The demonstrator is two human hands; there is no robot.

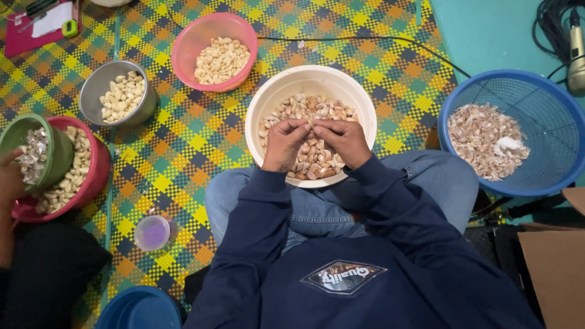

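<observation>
Both hands meet over the middle of a round cream plastic bowl (311,78) that rests against the person's lap. The left hand (284,145) and the right hand (344,141) are curled nearly shut, fingertips pinched together on one small garlic clove (310,123) held between them. The clove lies right at the fingertips, equally near either hand; it is too small and too covered to tell which way its long axis or tip points.

Just beneath the hands, the bowl holds a heap of unpeeled, brownish-skinned cloves (317,161) lying at all angles.

Farther out, on the person's right, a blue plastic mesh basket (551,176) holds papery garlic skins (485,139). Ahead and to the left, on the green, yellow and orange chequered woven mat (195,140) covering the floor, a pink plastic bowl (195,36) and a round grey metal bowl (97,91) each contain pale peeled cloves. At the far left edge another person's hand (9,180) rests by a green bowl (58,152) sitting in a second pink bowl (97,170) of cloves. A small clear lidded tub (152,233) stands near the left knee.
</observation>
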